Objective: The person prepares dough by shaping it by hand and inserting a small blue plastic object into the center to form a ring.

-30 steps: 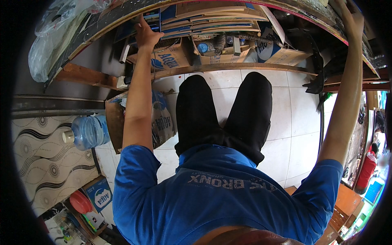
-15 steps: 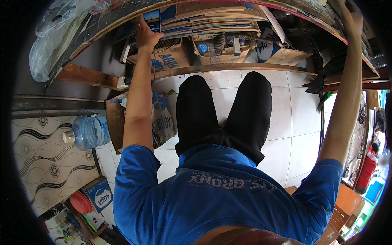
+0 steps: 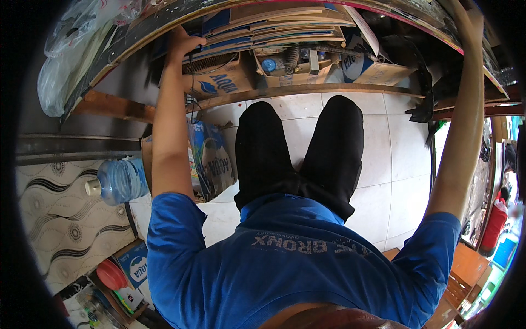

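Observation:
My left hand (image 3: 181,43) is raised to the underside of the dark, worn board (image 3: 126,41) at the upper left, thumb sticking out beside stacked flattened cardboard (image 3: 279,33); its fingers are curled and partly hidden, and what they hold I cannot make out. My right hand (image 3: 466,22) grips the board's edge at the far upper right, its fingertips partly out of sight. Below the stack sit cardboard boxes (image 3: 219,79), one holding a dark spring-like part (image 3: 290,60) and a blue round object (image 3: 268,65).
A wooden rail (image 3: 307,90) crosses beyond my knees over white floor tiles (image 3: 400,208). At the left are a water jug (image 3: 123,181), a worn box (image 3: 211,159), a red basin (image 3: 112,274) and a hanging plastic bag (image 3: 66,66). An orange wooden piece (image 3: 468,260) stands right.
My left hand and forearm have shifted slightly left, and the small screen-like rectangle formerly beside that hand no longer shows. My right hand stays at the board's edge.

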{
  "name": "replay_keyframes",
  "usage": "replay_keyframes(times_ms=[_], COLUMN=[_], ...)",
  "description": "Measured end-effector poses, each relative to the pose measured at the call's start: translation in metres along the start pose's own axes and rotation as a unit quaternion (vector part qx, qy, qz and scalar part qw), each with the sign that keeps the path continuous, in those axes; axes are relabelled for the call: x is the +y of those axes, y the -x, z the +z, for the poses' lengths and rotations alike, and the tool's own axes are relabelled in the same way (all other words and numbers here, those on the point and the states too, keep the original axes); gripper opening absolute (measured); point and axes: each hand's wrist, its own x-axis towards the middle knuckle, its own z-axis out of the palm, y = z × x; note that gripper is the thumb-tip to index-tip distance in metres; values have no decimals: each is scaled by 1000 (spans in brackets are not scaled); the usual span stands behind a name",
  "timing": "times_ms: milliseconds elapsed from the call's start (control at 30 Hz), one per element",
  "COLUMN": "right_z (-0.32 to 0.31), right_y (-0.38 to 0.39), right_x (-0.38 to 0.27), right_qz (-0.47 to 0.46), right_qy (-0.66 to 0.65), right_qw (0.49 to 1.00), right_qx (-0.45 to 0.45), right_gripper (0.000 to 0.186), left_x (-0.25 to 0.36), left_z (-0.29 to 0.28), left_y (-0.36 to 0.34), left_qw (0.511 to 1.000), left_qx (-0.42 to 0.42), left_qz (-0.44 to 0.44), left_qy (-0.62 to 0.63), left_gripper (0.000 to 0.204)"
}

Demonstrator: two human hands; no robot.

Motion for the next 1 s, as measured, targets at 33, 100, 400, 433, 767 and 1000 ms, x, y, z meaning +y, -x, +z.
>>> replay_keyframes(times_ms=[33,100,400,433,767,1000], right_z=[-3,-10,-10,-11,-15,-22], right_y=[1,3,3,3,4,12], right_x=[-1,-1,-5,-4,-4,11], right_qz=[9,27,22,27,66,87], right_qy=[22,66,102,67,68,107], right_qw=[1000,997,994,997,995,988], right_qx=[-13,-38,-31,-30,-35,-68], right_gripper=[18,15,13,14,19,16], left_x=[2,8,16,18,18,47], left_z=[-5,-10,-9,-8,6,-7], left_y=[-5,-14,-48,-49,-13,88], left_qw=[1000,999,972,973,988,995], left_qx=[-9,-19,-163,-158,-49,-41], left_qz=[-15,-19,-66,-62,-48,-47], left_qy=[-24,-47,-154,-158,-140,-82], left_gripper=[105,89,72,71,63,57])
